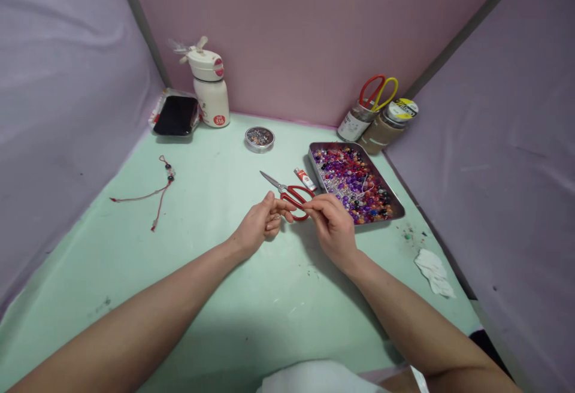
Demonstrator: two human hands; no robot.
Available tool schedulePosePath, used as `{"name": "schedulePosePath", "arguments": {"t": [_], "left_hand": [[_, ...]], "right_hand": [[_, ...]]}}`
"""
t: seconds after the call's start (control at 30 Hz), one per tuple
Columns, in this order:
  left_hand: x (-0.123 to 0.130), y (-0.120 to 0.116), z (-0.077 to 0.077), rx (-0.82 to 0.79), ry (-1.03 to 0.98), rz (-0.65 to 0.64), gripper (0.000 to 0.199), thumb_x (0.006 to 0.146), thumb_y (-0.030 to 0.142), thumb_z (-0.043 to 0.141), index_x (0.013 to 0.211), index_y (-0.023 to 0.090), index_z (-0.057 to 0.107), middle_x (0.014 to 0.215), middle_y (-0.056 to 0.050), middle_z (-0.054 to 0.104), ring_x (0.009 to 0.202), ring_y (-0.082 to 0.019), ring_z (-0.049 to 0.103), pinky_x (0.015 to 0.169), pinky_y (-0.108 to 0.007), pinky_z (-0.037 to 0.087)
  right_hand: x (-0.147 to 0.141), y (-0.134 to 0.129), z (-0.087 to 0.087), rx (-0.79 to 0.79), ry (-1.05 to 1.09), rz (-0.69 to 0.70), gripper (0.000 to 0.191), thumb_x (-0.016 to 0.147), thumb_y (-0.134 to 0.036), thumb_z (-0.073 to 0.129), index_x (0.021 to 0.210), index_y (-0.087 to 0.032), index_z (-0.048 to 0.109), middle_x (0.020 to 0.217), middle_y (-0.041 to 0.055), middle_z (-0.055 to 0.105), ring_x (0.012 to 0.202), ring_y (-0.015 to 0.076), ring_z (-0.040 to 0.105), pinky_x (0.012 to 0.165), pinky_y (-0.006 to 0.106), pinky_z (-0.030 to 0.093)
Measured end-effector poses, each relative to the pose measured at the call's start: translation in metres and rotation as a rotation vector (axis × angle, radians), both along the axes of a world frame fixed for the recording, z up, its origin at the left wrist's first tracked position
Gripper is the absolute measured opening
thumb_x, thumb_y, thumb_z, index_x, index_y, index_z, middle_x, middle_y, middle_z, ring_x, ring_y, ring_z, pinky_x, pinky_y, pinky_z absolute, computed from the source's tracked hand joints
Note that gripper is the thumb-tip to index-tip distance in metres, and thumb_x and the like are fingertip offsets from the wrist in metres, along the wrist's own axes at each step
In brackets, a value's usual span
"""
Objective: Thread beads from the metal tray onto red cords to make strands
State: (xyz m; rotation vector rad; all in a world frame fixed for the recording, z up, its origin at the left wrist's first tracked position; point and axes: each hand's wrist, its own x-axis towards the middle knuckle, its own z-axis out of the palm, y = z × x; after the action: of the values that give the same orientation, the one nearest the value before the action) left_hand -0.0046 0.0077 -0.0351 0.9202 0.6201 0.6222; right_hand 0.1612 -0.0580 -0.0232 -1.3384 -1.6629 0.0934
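Observation:
My left hand [259, 224] is held over the middle of the table with its fingers curled and the thumb against the forefinger. Close by on the right, my right hand [333, 224] pinches with thumb and forefinger, its tips almost meeting the left fingers. Whatever either hand holds is too small to make out. Behind the fingertips lie red-handled scissors [283, 187], blades pointing up-left. A red and white lighter [306, 179] is beside their handles. The metal tray [401, 214] of mixed beads sits just beyond my right hand.
A beaded red cord [165, 190] lies on the left. Farther back are a black tray [176, 115], a white bottle [212, 96] and a round clear case [259, 139]. Two jars, one with scissors [372, 90] in it, stand back right; a crumpled tissue [433, 273] lies at right.

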Motion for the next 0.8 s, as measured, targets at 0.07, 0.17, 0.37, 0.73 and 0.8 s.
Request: {"name": "schedulePosePath", "arguments": {"t": [0.07, 0.17, 0.37, 0.73, 0.8], "left_hand": [[0.000, 0.001, 0.001, -0.016, 0.009, -0.005, 0.061, 0.081, 0.066, 0.043, 0.089, 0.011, 0.068, 0.075, -0.007, 0.060, 0.047, -0.005, 0.022, 0.045, -0.023, 0.018], [-0.001, 0.001, 0.003, -0.012, 0.024, -0.015, 0.064, 0.080, 0.068, 0.043, 0.090, 0.011, 0.070, 0.075, -0.008, 0.060, 0.047, -0.006, 0.023, 0.044, -0.024, 0.017], [0.000, 0.000, 0.002, 0.025, 0.065, 0.014, 0.053, 0.079, 0.060, 0.054, 0.091, 0.010, 0.070, 0.069, -0.004, 0.055, 0.045, -0.004, 0.021, 0.043, -0.023, 0.015], [0.001, -0.002, 0.010, 0.321, 0.364, 0.156, 0.024, 0.068, 0.038, 0.072, 0.076, 0.016, 0.070, 0.073, -0.002, 0.067, 0.067, -0.013, 0.055, 0.064, -0.024, 0.042], [0.000, -0.001, 0.011, 0.360, 0.396, 0.148, 0.023, 0.068, 0.038, 0.071, 0.075, 0.016, 0.070, 0.074, -0.003, 0.068, 0.070, -0.014, 0.056, 0.067, -0.024, 0.042]], "right_hand": [[0.001, 0.000, -0.001, -0.015, -0.011, 0.001, 0.014, 0.088, -0.013, 0.052, 0.089, -0.021, 0.063, 0.084, 0.0041, 0.060, 0.080, 0.0159, 0.058, 0.070, 0.031, 0.049], [0.001, 0.000, -0.002, -0.039, -0.021, 0.005, 0.015, 0.088, -0.013, 0.052, 0.091, -0.022, 0.063, 0.086, 0.0041, 0.061, 0.081, 0.0157, 0.059, 0.070, 0.030, 0.049], [0.001, -0.001, -0.002, -0.052, -0.017, 0.031, 0.015, 0.088, -0.012, 0.052, 0.091, -0.022, 0.063, 0.086, 0.0038, 0.061, 0.080, 0.0150, 0.059, 0.070, 0.030, 0.049], [0.001, 0.000, -0.001, -0.056, -0.041, 0.057, 0.013, 0.089, -0.014, 0.051, 0.092, -0.021, 0.062, 0.087, 0.0045, 0.062, 0.081, 0.0146, 0.059, 0.071, 0.030, 0.051], [0.001, 0.000, -0.002, -0.056, -0.047, 0.059, 0.013, 0.090, -0.015, 0.051, 0.093, -0.021, 0.062, 0.087, 0.0046, 0.061, 0.082, 0.0145, 0.059, 0.072, 0.030, 0.051]]}}
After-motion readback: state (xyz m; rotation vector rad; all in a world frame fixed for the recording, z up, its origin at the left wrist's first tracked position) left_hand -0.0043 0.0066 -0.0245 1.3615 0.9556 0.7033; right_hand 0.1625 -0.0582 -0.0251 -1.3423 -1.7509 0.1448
